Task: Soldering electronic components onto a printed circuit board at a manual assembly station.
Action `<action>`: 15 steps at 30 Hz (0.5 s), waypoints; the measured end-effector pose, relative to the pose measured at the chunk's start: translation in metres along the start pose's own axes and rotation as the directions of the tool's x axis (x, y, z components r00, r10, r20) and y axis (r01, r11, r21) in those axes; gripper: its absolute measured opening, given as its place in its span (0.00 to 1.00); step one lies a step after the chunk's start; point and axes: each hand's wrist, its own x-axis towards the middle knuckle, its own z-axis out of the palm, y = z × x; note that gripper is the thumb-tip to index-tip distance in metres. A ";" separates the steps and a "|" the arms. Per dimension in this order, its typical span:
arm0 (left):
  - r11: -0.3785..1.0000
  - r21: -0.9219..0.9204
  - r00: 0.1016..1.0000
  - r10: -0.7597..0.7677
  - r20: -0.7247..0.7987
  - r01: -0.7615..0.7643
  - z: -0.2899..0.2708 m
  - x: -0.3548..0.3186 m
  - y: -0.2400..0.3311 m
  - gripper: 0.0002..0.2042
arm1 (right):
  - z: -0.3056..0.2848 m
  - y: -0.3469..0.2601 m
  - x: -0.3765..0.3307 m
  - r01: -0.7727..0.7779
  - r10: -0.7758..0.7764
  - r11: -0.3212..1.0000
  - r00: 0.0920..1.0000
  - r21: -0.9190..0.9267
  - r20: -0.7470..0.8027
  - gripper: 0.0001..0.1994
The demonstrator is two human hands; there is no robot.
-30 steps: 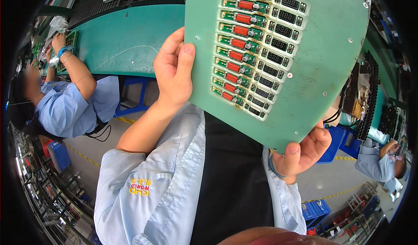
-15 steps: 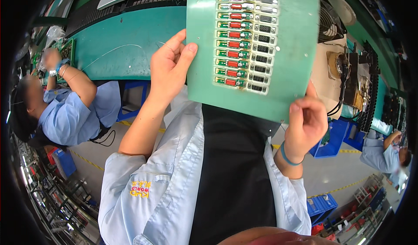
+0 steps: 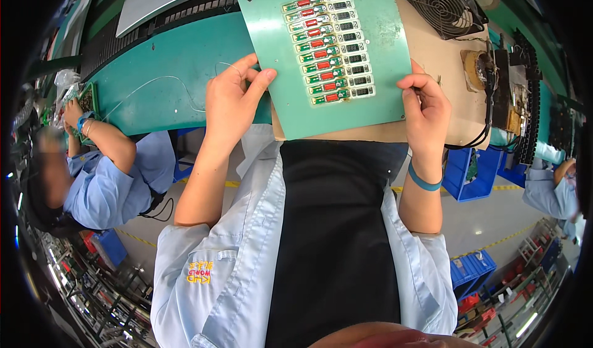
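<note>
A flat green rectangular carrier plate (image 3: pixel 370 94), loaded with a column of small green circuit boards with red and black parts (image 3: pixel 327 48), is held at about twelve o'clock, above the edge of a tan worktop (image 3: pixel 445 57). The left hand (image 3: pixel 231 104) is laid against the plate's left edge at about ten o'clock, fingers spread and the thumb pressed onto the face. The right hand (image 3: pixel 426 110) is closed on the right edge at about two o'clock, the edge pinched between thumb and curled fingers. Gripping opposite edges seems meant to keep the plate steady and the boards untouched. The column's long axis runs from eleven to five o'clock; each board lies crosswise. A black round fan (image 3: pixel 446 5) is seen at one o'clock, and another worker in blue (image 3: pixel 111 181) at nine o'clock.
</note>
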 end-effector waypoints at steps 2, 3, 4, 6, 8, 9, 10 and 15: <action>1.000 0.018 1.000 -0.017 0.005 0.017 0.000 0.002 0.002 0.18 | 0.001 0.005 0.003 0.009 -0.009 1.000 1.000 -0.001 -0.006 0.10; 0.999 0.028 1.000 -0.026 0.007 0.026 0.000 0.003 0.002 0.18 | 0.001 0.008 0.004 0.012 -0.012 1.000 1.000 -0.001 -0.009 0.11; 0.999 0.029 1.000 -0.027 0.016 0.027 0.001 0.004 0.002 0.18 | 0.001 0.009 0.006 0.006 -0.006 1.000 1.000 -0.002 -0.015 0.11; 0.999 0.033 1.000 -0.001 0.026 0.000 0.002 0.005 0.003 0.18 | 0.000 0.010 0.008 0.003 -0.004 0.998 1.000 -0.058 -0.021 0.12; 0.999 0.036 0.999 0.024 0.037 -0.025 0.003 0.006 0.003 0.18 | -0.001 0.010 0.010 -0.001 -0.002 0.994 1.000 -0.113 -0.026 0.13; 0.999 0.040 0.999 0.021 0.044 -0.023 0.003 0.006 0.004 0.18 | -0.002 0.011 0.011 -0.009 0.006 0.994 1.000 -0.111 -0.030 0.13; 0.997 0.072 0.998 0.016 0.053 -0.020 0.003 0.005 0.007 0.18 | -0.002 0.011 0.012 0.000 -0.004 0.991 0.999 -0.130 -0.032 0.14; 0.984 0.177 0.995 -0.001 0.097 -0.016 0.000 0.002 0.014 0.19 | -0.003 0.009 0.016 0.018 -0.025 0.981 0.999 -0.192 -0.033 0.16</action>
